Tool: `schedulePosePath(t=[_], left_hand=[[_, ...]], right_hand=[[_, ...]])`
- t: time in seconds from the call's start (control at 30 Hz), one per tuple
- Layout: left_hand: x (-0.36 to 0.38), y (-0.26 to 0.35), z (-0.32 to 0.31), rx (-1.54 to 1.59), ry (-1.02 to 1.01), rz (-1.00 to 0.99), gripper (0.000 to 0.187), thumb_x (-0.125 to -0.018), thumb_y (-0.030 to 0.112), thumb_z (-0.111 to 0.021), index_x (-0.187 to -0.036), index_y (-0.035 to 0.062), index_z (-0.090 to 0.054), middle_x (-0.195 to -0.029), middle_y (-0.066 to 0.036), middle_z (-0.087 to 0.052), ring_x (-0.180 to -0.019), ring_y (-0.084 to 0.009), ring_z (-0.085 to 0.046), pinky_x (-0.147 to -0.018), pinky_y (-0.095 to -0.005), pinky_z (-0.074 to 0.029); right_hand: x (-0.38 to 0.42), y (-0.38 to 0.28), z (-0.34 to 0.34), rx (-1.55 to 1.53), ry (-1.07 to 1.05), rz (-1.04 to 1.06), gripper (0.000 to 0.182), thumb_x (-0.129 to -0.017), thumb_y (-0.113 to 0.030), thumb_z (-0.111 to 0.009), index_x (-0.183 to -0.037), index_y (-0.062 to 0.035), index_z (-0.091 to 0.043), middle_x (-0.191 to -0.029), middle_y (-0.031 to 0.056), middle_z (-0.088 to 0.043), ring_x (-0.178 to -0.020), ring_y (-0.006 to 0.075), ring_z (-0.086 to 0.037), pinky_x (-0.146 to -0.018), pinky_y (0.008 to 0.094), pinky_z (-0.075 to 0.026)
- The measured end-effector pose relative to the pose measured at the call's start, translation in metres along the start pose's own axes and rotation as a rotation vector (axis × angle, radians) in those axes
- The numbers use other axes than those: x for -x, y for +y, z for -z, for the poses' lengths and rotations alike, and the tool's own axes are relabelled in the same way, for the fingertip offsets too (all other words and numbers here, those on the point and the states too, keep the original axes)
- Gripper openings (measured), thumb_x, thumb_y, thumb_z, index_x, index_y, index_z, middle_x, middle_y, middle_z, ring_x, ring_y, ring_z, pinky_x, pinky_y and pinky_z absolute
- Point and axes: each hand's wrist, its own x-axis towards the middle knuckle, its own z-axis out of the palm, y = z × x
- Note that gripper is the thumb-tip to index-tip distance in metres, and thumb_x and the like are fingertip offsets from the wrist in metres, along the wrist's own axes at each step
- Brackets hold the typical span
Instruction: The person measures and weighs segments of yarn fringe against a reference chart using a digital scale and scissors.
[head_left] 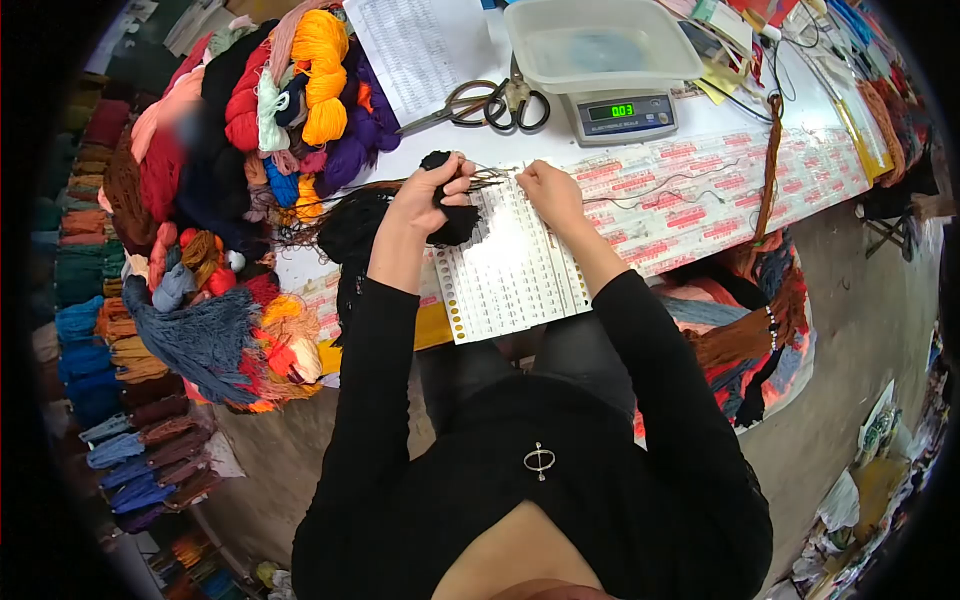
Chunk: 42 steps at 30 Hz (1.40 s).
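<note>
Black yarn, white dotted card, seemingly grey-blue tassel, orange skein.

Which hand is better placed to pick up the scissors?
Probably the left hand: the scissors lie just above it. But it grips black yarn, whereas the right hand, pinching strands on the punched card, sits slightly farther off.
</note>
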Motion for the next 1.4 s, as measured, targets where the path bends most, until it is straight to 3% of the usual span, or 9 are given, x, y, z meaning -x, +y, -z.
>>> schedulePosePath(t=[0.27,0.5,0.7,0.83,0.9,1.17,1.23,1.3,1.4], left_hand=[[0.041,0.003,0.027,-0.711,0.318,0.216,0.015,-0.089,0.015,-0.056,-0.079,0.0055,-0.05,-0.064,0.001,-0.049,-0.046,-0.0039,-0.035,-0.04,-0.0199,-0.024],[0.054,0.01,0.023,-0.623,0.128,0.349,0.021,-0.089,0.013,-0.055,-0.102,-0.003,-0.054,-0.066,0.0,-0.052,-0.045,-0.0027,-0.035,-0.04,-0.018,-0.025],[0.007,-0.019,-0.008,-0.39,-0.04,0.046,0.04,-0.089,0.008,-0.047,-0.129,0.0011,-0.041,-0.054,0.003,-0.041,-0.039,-0.0046,-0.031,-0.041,-0.0186,-0.026],[-0.027,-0.059,-0.019,-1.044,0.262,0.226,0.023,-0.086,0.02,-0.055,-0.095,0.0013,-0.065,-0.056,-0.004,-0.057,-0.039,-0.0071,-0.039,-0.04,-0.0211,-0.029],[-0.03,-0.062,-0.006,-0.966,0.256,-0.01,0.024,-0.082,0.022,-0.06,-0.074,0.0,-0.063,-0.055,-0.005,-0.058,-0.041,-0.0086,-0.043,-0.042,-0.0214,-0.033],[0.078,0.107,0.12,0.044,0.415,-0.5,0.018,-0.08,0.014,-0.063,-0.09,-0.0001,-0.057,-0.088,-0.006,-0.056,-0.055,-0.0091,-0.043,-0.046,-0.0209,-0.033],[0.115,0.119,0.085,-0.245,0.964,-0.763,0.026,-0.087,0.02,-0.059,-0.103,-0.0004,-0.055,-0.098,-0.006,-0.056,-0.055,-0.0103,-0.043,-0.046,-0.0225,-0.034],[0.145,0.132,0.111,-0.195,0.931,-0.852,0.03,-0.093,0.022,-0.05,-0.114,0.0,-0.053,-0.101,-0.005,-0.055,-0.061,-0.0104,-0.045,-0.048,-0.0224,-0.035],[0.184,0.102,0.056,-0.091,0.229,-0.787,0.044,-0.098,0.034,-0.036,-0.121,0.0003,-0.05,-0.115,-0.009,-0.055,-0.074,-0.0105,-0.05,-0.054,-0.0207,-0.039]], right_hand=[[0.0,-0.001,0.001,0.03,-0.017,0.002,0.025,-0.084,-0.031,-0.056,-0.089,-0.0072,-0.062,-0.079,0.0133,-0.065,-0.078,0.0319,-0.061,-0.07,0.0412,-0.046],[0.0,-0.002,0.001,0.037,-0.007,-0.022,0.025,-0.083,-0.031,-0.057,-0.087,-0.0072,-0.062,-0.076,0.0113,-0.065,-0.076,0.0312,-0.061,-0.067,0.0406,-0.046],[-0.005,0.01,-0.002,-0.316,-0.1,-0.086,0.024,-0.085,-0.028,-0.057,-0.089,-0.0052,-0.062,-0.074,0.0098,-0.064,-0.07,0.0236,-0.061,-0.063,0.0341,-0.046],[-0.011,0.013,0.002,-0.566,-0.205,-0.081,0.023,-0.086,-0.025,-0.057,-0.087,-0.0028,-0.061,-0.068,0.0044,-0.061,-0.061,0.0125,-0.056,-0.057,0.027,-0.043],[-0.006,0.009,0.004,-0.351,-0.174,-0.027,0.023,-0.086,-0.027,-0.055,-0.088,-0.004,-0.061,-0.069,0.0045,-0.062,-0.062,0.0141,-0.058,-0.059,0.0287,-0.044],[0.003,-0.009,0.007,-0.038,-0.114,-0.081,0.03,-0.09,-0.034,-0.044,-0.089,-0.0087,-0.06,-0.076,0.0046,-0.065,-0.077,0.0225,-0.061,-0.071,0.033,-0.044],[0.002,-0.007,0.006,-0.032,-0.103,-0.078,0.029,-0.089,-0.032,-0.045,-0.089,-0.0082,-0.06,-0.074,0.0039,-0.065,-0.076,0.0206,-0.062,-0.069,0.0312,-0.044],[-0.003,-0.001,0.005,-0.157,-0.153,-0.111,0.029,-0.09,-0.032,-0.045,-0.092,-0.0079,-0.06,-0.075,0.0048,-0.065,-0.075,0.0207,-0.061,-0.071,0.0337,-0.045],[0.005,-0.021,0.001,-0.393,-0.08,-0.048,0.027,-0.091,-0.031,-0.047,-0.094,-0.0071,-0.06,-0.077,0.0058,-0.065,-0.073,0.018,-0.06,-0.071,0.0336,-0.045]])
